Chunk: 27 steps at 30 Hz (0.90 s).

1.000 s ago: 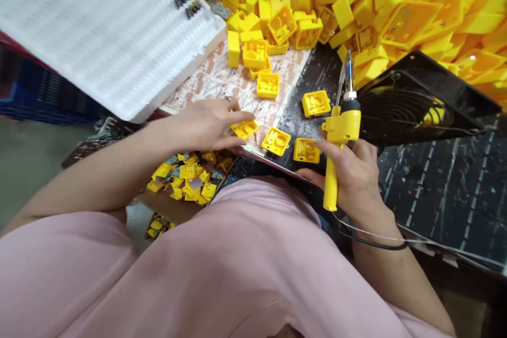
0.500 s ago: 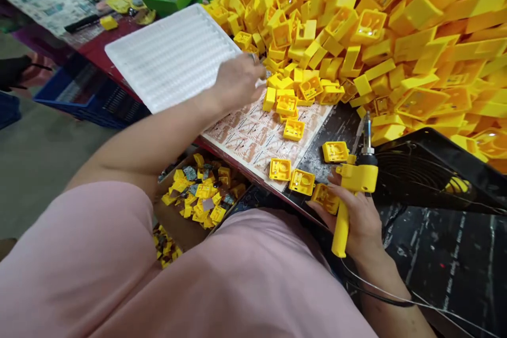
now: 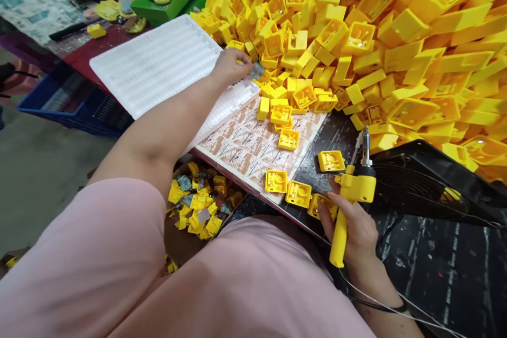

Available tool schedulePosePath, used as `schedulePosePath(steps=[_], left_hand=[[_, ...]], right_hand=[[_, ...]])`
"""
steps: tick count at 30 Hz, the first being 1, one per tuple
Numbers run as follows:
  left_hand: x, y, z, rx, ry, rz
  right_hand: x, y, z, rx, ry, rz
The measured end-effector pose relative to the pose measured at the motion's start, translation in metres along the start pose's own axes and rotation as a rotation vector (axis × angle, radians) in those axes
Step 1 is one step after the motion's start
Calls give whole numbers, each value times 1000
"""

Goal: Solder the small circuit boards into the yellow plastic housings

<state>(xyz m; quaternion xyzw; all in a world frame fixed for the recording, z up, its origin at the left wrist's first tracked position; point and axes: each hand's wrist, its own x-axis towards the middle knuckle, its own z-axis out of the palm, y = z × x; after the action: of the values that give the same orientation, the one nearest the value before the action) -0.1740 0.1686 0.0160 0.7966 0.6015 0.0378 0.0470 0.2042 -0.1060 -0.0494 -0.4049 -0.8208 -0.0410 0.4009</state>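
My left hand (image 3: 233, 66) is pinched at the right edge of the white ribbed tray (image 3: 158, 58), next to a small grey-green board (image 3: 257, 70); its fingertips seem to touch the board. In my right hand (image 3: 354, 227) is a yellow soldering gun (image 3: 356, 185), its metal tip pointing up and away. The right fingers also rest beside a yellow case (image 3: 317, 206), partly hidden by them. Left of that lie two open yellow cases (image 3: 298, 194), (image 3: 276, 181) in a row, and another case (image 3: 331, 161) sits just above on the black surface.
A large heap of yellow cases (image 3: 356, 37) fills the back and right. A black fan (image 3: 435, 179) stands at the right. Below the table edge is a box of yellow parts and boards (image 3: 198, 200). Green trays (image 3: 166, 2) and a blue crate (image 3: 75, 103) are at the left.
My left hand has shifted slightly left, and the grey-green board now shows at its fingertips. The whole view has shifted a little. My right hand still holds the soldering gun.
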Motion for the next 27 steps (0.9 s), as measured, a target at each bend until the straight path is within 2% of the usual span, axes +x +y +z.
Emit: schedulePosePath(steps=[3,5,7,9,11,12,15,17,19,22,25,27], left_hand=[[-21,-7,-17,-500,68,-98],[-37,-3,-29,-801,66,-91],[-52,9,-38,-962,46,-77],[-65,25,-40,-1015,18,-63],[-78,44,-33,-1006,-71,-5],[-84,53,-28,-981,-152,48],[-106,77,-7,-781,-502,272],[-121,90,5,-615,-629,379],[-133,99,14,-491,-614,406],[-142,107,21,-402,-507,417],[-145,112,23,-405,-444,419],[-145,116,24,-426,-415,395]], right_hand=[[-2,1,0,-13,5,13],[-2,2,0,-19,10,15],[-2,3,-1,-33,-1,4],[2,1,-4,-37,-39,-8],[8,-3,-6,-13,-82,-10],[12,-6,-5,12,-99,-8],[29,-16,4,70,-157,5],[41,-23,16,112,-219,-21],[51,-28,28,142,-269,-79],[56,-30,38,128,-330,-130],[47,-24,33,72,-370,-76],[39,-19,23,46,-350,-27]])
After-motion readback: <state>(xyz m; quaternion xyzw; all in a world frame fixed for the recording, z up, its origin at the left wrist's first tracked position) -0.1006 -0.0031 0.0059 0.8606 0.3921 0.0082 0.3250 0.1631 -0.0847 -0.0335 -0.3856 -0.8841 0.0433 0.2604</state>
